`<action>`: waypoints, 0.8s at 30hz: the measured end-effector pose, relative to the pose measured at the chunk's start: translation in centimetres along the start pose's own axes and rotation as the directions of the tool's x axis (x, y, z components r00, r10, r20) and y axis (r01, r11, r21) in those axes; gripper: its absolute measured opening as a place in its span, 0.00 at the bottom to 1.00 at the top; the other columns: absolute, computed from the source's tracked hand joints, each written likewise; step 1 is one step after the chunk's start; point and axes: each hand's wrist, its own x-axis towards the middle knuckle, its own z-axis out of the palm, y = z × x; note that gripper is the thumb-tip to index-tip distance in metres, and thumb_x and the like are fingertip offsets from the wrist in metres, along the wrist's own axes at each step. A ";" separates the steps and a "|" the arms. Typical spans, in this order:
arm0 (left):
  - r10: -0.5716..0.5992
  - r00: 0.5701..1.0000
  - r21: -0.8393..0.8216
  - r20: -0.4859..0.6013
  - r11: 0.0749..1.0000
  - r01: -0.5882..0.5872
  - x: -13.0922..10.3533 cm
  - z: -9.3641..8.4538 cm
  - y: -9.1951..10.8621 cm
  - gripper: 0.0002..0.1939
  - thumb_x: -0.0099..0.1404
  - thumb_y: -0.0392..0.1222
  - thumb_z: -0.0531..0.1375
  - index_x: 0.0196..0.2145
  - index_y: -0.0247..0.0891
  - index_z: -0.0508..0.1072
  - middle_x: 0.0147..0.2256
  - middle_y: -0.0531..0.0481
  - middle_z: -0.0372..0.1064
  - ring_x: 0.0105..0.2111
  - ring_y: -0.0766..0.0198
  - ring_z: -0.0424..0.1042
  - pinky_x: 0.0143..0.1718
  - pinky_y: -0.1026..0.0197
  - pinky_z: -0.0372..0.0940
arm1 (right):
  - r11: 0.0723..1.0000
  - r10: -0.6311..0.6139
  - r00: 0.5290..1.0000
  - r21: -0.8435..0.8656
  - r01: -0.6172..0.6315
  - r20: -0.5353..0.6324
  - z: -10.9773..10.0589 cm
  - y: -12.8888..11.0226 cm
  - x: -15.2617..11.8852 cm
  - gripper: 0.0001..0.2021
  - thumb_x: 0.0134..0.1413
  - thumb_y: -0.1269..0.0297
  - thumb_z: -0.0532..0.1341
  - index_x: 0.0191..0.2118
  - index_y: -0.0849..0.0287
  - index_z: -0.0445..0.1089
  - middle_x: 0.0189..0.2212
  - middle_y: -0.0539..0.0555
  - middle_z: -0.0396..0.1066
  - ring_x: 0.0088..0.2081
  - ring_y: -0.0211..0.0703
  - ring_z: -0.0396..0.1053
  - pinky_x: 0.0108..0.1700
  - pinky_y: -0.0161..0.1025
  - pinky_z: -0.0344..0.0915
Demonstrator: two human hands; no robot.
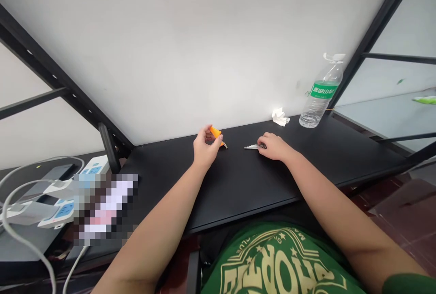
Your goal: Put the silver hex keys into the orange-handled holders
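Note:
My left hand [206, 149] is closed around a small orange plastic piece [215, 132], raised a little over the black tabletop [238, 189]. Below the thumb, a short metal tip with a bit of orange sticks out; most of it is hidden by the fingers. To the right, my right hand [272, 146] rests low at the table with its fingers gathered over a bundle of thin silver rods [252, 147]. The rods look like hex keys and point left, toward my other hand; their right ends are covered by my fingers.
A clear water bottle [320, 96] with a green label stands at the back right, beside a crumpled white tissue [280, 117]. At left lie white power strips [64, 210], cables and a blurred-out phone [111, 208]. Black metal frames [57, 80] rise on both sides, before a white wall.

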 end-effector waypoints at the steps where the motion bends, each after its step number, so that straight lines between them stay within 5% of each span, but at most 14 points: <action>1: -0.009 1.000 -0.027 -0.001 1.000 0.009 0.2 -0.2 -0.2 0.25 0.65 0.48 0.67 0.57 0.40 0.71 0.47 0.44 0.77 0.43 0.60 0.77 0.50 0.52 0.75 | 1.000 -0.008 0.998 -0.015 0.007 -0.060 0.0 -0.5 -0.1 0.05 0.61 0.64 0.63 0.41 0.56 0.74 0.47 0.59 0.72 0.49 0.55 0.70 0.51 0.49 0.65; 4: -0.021 0.999 -0.043 0.029 0.999 0.023 0.7 -0.9 -0.7 0.24 0.65 0.47 0.66 0.57 0.40 0.70 0.47 0.44 0.76 0.44 0.59 0.76 0.51 0.52 0.74 | 0.992 -0.076 0.974 0.080 0.095 -0.215 0.3 -2.7 -0.3 0.03 0.61 0.67 0.61 0.40 0.57 0.72 0.45 0.58 0.73 0.48 0.52 0.71 0.51 0.47 0.66; 8: -0.076 0.977 0.094 0.198 0.994 0.058 1.3 -1.8 -0.9 0.26 0.61 0.45 0.68 0.55 0.40 0.71 0.45 0.46 0.76 0.41 0.60 0.76 0.48 0.54 0.73 | 0.934 -0.169 0.983 0.309 0.182 -0.067 1.3 -6.4 1.0 0.05 0.61 0.68 0.62 0.43 0.56 0.71 0.42 0.54 0.72 0.38 0.42 0.72 0.43 0.40 0.67; 14: -0.204 0.899 0.268 0.388 0.958 0.101 1.8 -3.3 -1.3 0.25 0.57 0.48 0.70 0.51 0.40 0.74 0.32 0.54 0.72 0.27 0.66 0.68 0.32 0.61 0.66 | 0.968 -0.160 0.987 0.190 0.163 -0.030 1.9 -9.6 4.6 0.05 0.63 0.64 0.63 0.44 0.56 0.72 0.45 0.56 0.73 0.44 0.47 0.72 0.45 0.42 0.65; 19: -0.162 0.755 0.334 0.636 0.939 -0.080 1.2 -3.3 -0.5 0.23 0.56 0.50 0.71 0.48 0.41 0.77 0.32 0.53 0.72 0.30 0.64 0.69 0.33 0.60 0.65 | 0.993 -0.115 0.993 0.035 0.115 -0.006 0.2 -6.5 4.6 0.04 0.62 0.68 0.62 0.40 0.57 0.74 0.46 0.58 0.73 0.50 0.53 0.70 0.48 0.44 0.64; 24: -0.174 0.650 0.420 0.739 0.875 -0.243 0.5 -1.6 0.5 0.25 0.58 0.54 0.70 0.51 0.43 0.79 0.37 0.50 0.75 0.35 0.58 0.73 0.35 0.57 0.66 | 1.000 -0.014 0.994 0.027 0.011 0.105 -1.6 -1.4 1.6 0.03 0.59 0.69 0.63 0.35 0.57 0.75 0.43 0.57 0.72 0.41 0.46 0.71 0.41 0.40 0.64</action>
